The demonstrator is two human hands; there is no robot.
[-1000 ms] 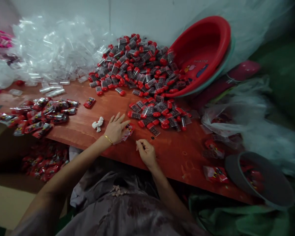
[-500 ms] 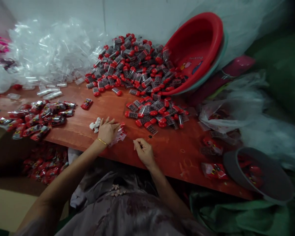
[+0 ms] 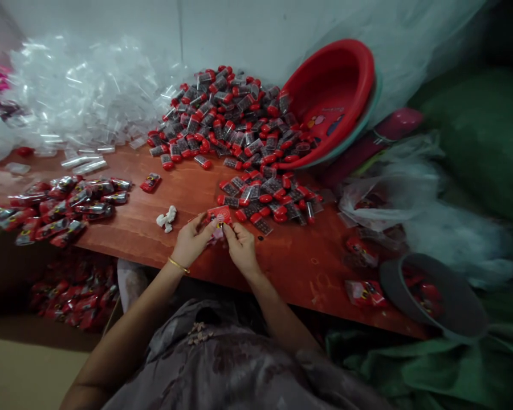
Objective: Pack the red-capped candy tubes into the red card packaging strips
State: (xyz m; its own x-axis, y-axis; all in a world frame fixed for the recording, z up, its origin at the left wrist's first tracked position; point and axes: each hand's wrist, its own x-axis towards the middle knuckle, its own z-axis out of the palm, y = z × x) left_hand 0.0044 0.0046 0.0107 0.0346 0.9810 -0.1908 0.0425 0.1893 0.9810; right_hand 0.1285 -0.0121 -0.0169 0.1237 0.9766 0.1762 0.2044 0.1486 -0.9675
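Note:
In front of me, just above the near part of the table, both hands hold a small red printed plastic bag (image 3: 220, 214) between them. My left hand (image 3: 193, 240) is closed on its left side, thumb on top. My right hand (image 3: 241, 248) pinches its lower right side with thumb and fingers. Part of the bag is hidden by my fingers, and whether anything is inside it I cannot tell. A crumpled white lump (image 3: 166, 219) lies just left of my left hand. Beyond my right hand lie several clear containers with red ends (image 3: 263, 196).
A large pile of the red-ended containers (image 3: 222, 114) spills from a tilted red basin (image 3: 342, 85). Filled red packets (image 3: 64, 205) lie at left, above a cardboard box (image 3: 38, 341) of more packets. Clear plastic pieces (image 3: 89, 85) heap at back left. A grey basket (image 3: 436, 296) stands at right.
My left hand has lifted from the flat bags on the table and closed on a red printed bag. My right hand has moved left and up to meet it, now gripping the same bag.

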